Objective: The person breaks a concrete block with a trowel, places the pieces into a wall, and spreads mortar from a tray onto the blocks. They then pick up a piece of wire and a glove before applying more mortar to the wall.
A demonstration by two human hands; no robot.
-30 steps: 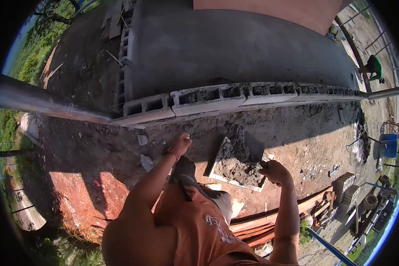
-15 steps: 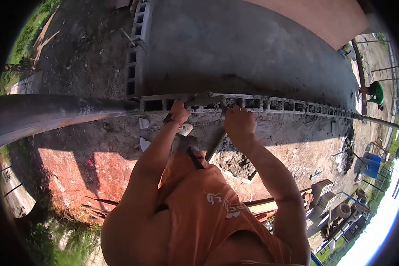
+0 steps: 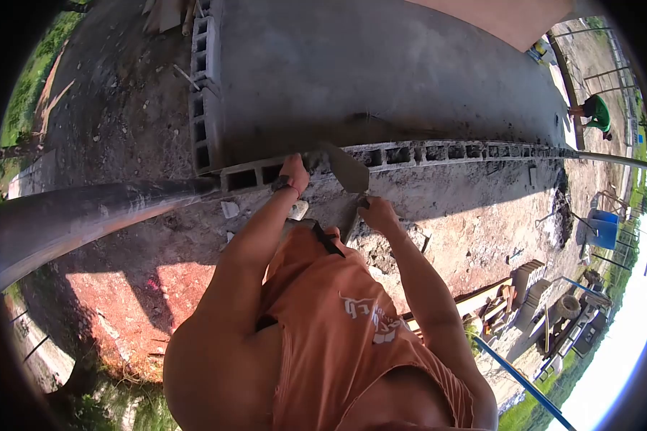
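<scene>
Head view. The person leans over the top of a hollow block course that runs left to right and turns a corner at its left end, with a grey concrete surface beyond it.

The left hand is set against the near edge of the course close to the corner. Its fingers are turned away, so it cannot be told whether they grip or only brace.

The right hand is closed round the handle of a trowel. The blade points up and its tip meets the top of the course just right of the left hand.

A mortar heap lies on the ground below, partly hidden by the right forearm. A steel pipe crosses at left. A person in green works well apart at far right.

Judgement: the step in hand is bedding mortar on the course top. The next move calls for a level blade drawn along the block webs without dropping material into the cells.

Against the earlier frames: a second ago the right hand was down at the mortar and the left hand was low, off the wall. Half a second ago both hands were up at the course. The right hand has now dropped back a little while the blade remains at the wall.
</scene>
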